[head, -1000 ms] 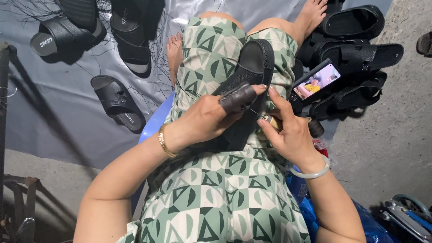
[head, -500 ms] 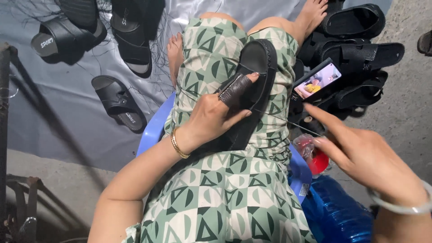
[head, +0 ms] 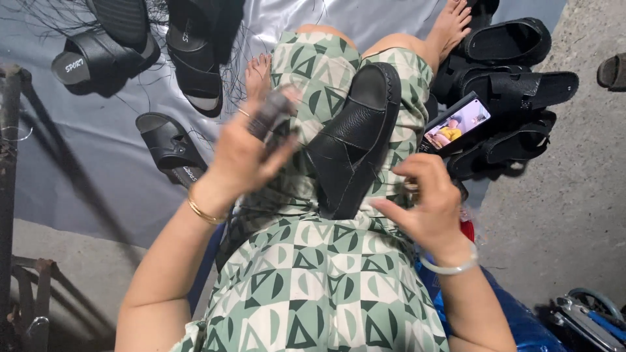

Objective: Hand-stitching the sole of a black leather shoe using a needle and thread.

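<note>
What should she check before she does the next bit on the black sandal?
1. Black sandal resting steady on the lap: ok.
2. Left hand gripping a small dark piece: ok, though blurred.
3. Right hand pinching something small beside the sandal: cannot tell what.
4. Left hand on the sandal: not ok, lifted off.
5. Phone propped on the sandal pile: ok.

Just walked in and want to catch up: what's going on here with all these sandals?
A seated person in a green patterned dress has a black leather sandal lying on their lap. The left hand is raised beside it, blurred, gripping a small dark object. The right hand rests at the sandal's edge. A phone with a lit screen leans on a pile of black sandals to the right.
</note>
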